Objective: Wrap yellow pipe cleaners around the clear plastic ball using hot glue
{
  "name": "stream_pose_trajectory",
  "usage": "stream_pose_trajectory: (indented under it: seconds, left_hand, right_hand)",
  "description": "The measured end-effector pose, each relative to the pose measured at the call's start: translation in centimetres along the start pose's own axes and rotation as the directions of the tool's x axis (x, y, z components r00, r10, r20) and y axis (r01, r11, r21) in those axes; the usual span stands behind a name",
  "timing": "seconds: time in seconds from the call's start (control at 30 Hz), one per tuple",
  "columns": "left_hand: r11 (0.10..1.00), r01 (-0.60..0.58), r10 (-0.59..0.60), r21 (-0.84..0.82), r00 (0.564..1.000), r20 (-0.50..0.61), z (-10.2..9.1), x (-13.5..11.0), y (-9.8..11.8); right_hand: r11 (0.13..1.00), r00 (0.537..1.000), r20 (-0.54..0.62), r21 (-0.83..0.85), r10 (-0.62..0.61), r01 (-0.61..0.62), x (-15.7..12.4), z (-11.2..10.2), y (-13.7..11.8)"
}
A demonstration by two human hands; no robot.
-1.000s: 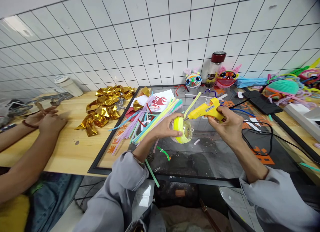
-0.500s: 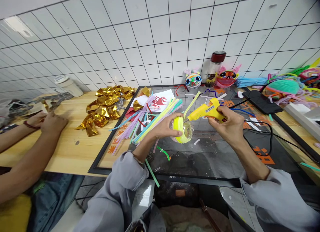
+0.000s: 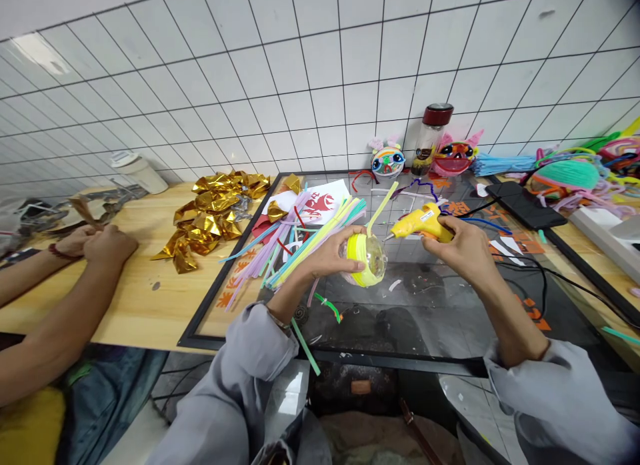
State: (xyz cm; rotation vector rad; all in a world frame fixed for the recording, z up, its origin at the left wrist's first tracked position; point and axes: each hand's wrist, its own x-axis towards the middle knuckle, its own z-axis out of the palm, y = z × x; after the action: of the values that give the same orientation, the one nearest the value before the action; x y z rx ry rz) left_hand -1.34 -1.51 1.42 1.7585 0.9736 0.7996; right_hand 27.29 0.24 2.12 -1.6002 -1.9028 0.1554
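My left hand is closed around a clear plastic ball partly wrapped with a yellow pipe cleaner. One loose yellow end sticks up from the top of the ball. In my right hand is a yellow glue gun, its nozzle pointing left and a little apart from the ball. Beside my left hand lies a bundle of pastel pipe cleaners. A short green twisted piece rests on the dark glass board below.
Gold foil pieces lie to the left, near a co-worker's hands. Finished decorated balls and a glass bottle stand by the tiled wall. At right are a black phone and a trailing cable.
The glue gun has drawn back to the right, away from the ball, and tipped slightly. My left hand keeps the ball in the same place.
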Motion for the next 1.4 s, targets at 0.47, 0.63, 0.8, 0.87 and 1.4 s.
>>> stream_pose_trajectory:
  seconds: [0.47,0.63,0.8,0.87,1.4]
  left_hand:
    - [1.0,-0.022,0.022,0.003,1.0,-0.014,0.1,0.1,-0.2]
    - [1.0,-0.02,0.02,0.004,1.0,-0.001,0.3,0.2,0.0]
    - [0.997,-0.073,0.073,0.029,0.997,-0.002,0.3,0.2,-0.3]
    - [0.997,-0.075,0.075,0.033,0.997,-0.003,0.3,0.2,-0.5]
    - [0.995,-0.084,0.082,0.055,0.996,0.037,0.0,0.0,0.2]
  right_hand:
    - [0.901,0.839,0.536,-0.405,0.093,0.158,0.1,-0.4,1.7]
    - [0.922,0.961,-0.048,-0.299,-0.273,0.247,-0.7,-1.2,-2.2]
    - [0.73,0.703,-0.218,-0.316,-0.677,0.606,-0.7,-1.7,-8.7]
    - [0.709,0.706,-0.15,-0.325,-0.692,0.626,-0.2,-1.3,-9.5]
    - [0.804,0.805,0.067,0.144,-0.59,0.577,-1.2,0.7,-5.2]
